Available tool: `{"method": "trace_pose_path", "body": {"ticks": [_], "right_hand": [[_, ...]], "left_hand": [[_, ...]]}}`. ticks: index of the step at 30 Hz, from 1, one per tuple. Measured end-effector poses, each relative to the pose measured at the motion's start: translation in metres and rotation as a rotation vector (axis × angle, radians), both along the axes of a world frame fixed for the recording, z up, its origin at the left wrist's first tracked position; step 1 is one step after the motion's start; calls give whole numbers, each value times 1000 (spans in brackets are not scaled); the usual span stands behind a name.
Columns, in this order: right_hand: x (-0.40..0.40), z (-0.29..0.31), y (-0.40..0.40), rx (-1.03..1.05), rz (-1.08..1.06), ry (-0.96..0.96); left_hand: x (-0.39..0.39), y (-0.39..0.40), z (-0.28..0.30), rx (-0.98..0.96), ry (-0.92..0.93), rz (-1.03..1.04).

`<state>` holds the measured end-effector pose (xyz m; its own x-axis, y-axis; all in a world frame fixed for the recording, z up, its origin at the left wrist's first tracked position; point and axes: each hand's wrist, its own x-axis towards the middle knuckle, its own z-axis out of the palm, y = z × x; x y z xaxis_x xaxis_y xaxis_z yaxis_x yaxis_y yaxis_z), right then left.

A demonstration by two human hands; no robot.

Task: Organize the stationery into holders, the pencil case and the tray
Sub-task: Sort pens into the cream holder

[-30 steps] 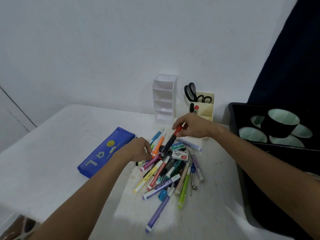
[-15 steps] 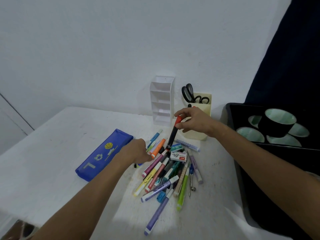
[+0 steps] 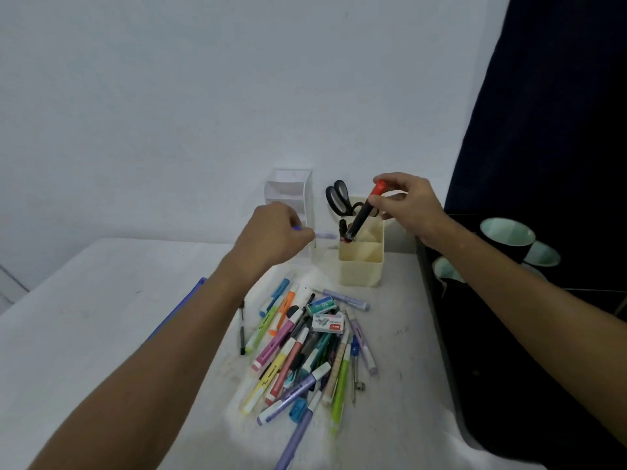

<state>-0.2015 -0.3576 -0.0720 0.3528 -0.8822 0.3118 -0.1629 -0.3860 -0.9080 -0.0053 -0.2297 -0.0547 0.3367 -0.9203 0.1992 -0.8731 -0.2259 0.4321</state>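
Note:
My right hand (image 3: 407,205) grips a black marker with a red cap (image 3: 363,215), its lower end inside the cream holder (image 3: 360,269) beside black scissors (image 3: 339,198). My left hand (image 3: 274,235) is closed on a thin purple pen (image 3: 324,236) whose tip points toward the cream holder, in front of the white tiered holder (image 3: 295,195). Below lies a pile of highlighters and pens (image 3: 305,351) with two small staple boxes (image 3: 327,323). The blue pencil case (image 3: 185,307) is mostly hidden behind my left forearm.
A black tray (image 3: 437,317) stands along the table's right side with dark mugs (image 3: 505,239) in it. The white wall is close behind the holders. A thin black pen (image 3: 242,330) lies left of the pile.
My right hand lifted the red-capped marker off the pile and carried it up to the cream holder. My left hand rose from the pile with a purple pen toward the holders.

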Motion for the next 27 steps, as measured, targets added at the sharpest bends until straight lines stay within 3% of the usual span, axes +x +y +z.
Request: {"method": "trace_pose_path", "body": {"ticks": [5, 12, 27], "right_hand": [[-17, 6, -11, -154, -104, 2], [-18, -12, -20, -263, -138, 108], [9, -70, -27, -176, -103, 338]], "left_hand": [[-28, -36, 20, -89, 13, -110], [-48, -77, 17, -63, -35, -219], [-48, -113, -48, -12, -98, -338]]}}
